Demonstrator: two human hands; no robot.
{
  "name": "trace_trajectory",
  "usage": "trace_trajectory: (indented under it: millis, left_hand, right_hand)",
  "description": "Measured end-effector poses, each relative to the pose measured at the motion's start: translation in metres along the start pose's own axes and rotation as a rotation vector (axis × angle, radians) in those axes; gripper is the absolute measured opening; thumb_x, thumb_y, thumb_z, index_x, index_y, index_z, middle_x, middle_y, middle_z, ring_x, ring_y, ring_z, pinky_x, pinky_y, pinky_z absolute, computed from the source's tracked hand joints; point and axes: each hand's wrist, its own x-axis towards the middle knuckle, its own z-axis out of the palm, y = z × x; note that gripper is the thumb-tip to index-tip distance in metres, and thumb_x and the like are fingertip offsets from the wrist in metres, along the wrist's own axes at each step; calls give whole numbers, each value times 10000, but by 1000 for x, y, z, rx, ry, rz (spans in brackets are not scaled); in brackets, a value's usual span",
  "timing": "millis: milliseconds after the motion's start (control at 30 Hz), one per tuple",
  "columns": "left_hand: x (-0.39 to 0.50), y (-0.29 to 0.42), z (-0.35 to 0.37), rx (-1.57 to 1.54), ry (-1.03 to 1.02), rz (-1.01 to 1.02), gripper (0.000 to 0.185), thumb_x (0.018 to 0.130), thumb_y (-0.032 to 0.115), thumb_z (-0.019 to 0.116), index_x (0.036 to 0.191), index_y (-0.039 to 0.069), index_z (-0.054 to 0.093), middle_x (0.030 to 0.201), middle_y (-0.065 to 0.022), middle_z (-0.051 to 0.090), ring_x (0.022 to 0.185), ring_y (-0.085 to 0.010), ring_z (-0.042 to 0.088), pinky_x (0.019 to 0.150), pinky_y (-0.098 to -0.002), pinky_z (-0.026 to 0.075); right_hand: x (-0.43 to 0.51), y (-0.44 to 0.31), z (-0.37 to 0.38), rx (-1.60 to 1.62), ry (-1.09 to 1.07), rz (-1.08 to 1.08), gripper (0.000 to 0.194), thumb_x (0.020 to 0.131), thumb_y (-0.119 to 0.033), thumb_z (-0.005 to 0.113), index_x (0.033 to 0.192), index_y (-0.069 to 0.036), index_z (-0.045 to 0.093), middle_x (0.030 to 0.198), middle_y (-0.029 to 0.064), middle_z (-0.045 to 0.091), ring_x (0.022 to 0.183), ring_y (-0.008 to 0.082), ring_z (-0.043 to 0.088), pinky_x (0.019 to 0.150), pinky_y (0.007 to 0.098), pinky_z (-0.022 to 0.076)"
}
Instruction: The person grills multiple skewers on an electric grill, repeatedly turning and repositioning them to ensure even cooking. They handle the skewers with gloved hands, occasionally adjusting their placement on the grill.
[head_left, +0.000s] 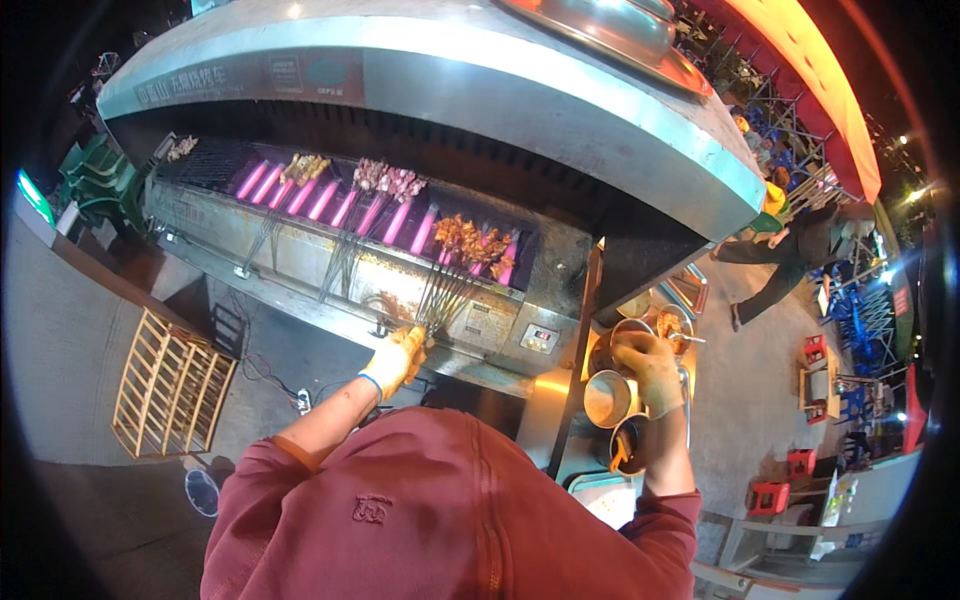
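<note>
My left hand (401, 358), in a pale glove, grips the handle ends of a bundle of thin skewers (444, 296). Browned, seasoned meat (469, 241) on those skewers lies over the glowing tubes at the right of the electric grill (330, 247). Pale raw-looking meat skewers (388, 180) rest at the grill's middle, their handles over the front edge. Farther left lie yellowish skewers (305, 169). On the right, my gloved right hand (646, 367) hangs blurred above several metal bowls, its fingers pointing down and curled. Whether it holds anything is hidden.
A steel hood (450, 71) overhangs the grill. Beside my right arm stand an empty-looking metal pot (608, 399) and a dark pot (628, 444) with a utensil. A wooden slatted rack (174, 384) stands left. One person (799, 251) walks past at right, near red stools (769, 497).
</note>
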Motion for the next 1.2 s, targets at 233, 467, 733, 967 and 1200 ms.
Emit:
trace_trajectory:
  millis: [233, 467, 733, 967, 1200]
  left_hand:
    - [-1, 8, -15, 77, -56, -25, 342, 1079, 380, 492, 1014, 65, 608, 633, 38, 441, 452, -88, 341, 416, -284, 278]
    - [3, 13, -18, 168, -48, 6, 371, 1061, 398, 513, 1012, 46, 622, 688, 7, 492, 465, -111, 392, 418, -306, 307]
    - [4, 13, -24, 239, 21, 22, 408, 1030, 432, 557, 991, 44, 679, 749, -31, 583, 629, -158, 489, 543, -350, 397]
    - [9, 9, -20, 524, 45, 147, 409, 1052, 399, 517, 1183, 25, 623, 792, -90, 628, 605, -230, 593, 545, -386, 473]
    - [-16, 20, -10, 1307, 344, 486, 763, 977, 407, 632, 1576, 65, 305, 1125, -283, 660, 920, -455, 682, 762, -537, 542]
  right_hand:
    - [48, -82, 90, -149, -93, -62, 306, 876, -118, 713, 1139, 38, 729, 953, 99, 750, 747, 154, 675, 676, 284, 531]
    - [137, -102, 175, -294, -246, -235, 231, 891, -47, 718, 1080, 86, 715, 788, 76, 688, 573, 122, 576, 523, 278, 453]
    - [182, -132, 198, -710, -244, -128, 196, 947, -107, 668, 1110, -22, 735, 895, 109, 722, 651, 163, 658, 625, 330, 532]
    - [199, -45, 173, -297, -147, -340, 260, 955, -15, 619, 1189, 84, 675, 926, 127, 718, 682, 154, 629, 607, 291, 499]
    - [47, -21, 78, 167, -61, -26, 371, 954, -94, 645, 1287, 70, 633, 1044, 141, 726, 789, 165, 683, 694, 276, 558]
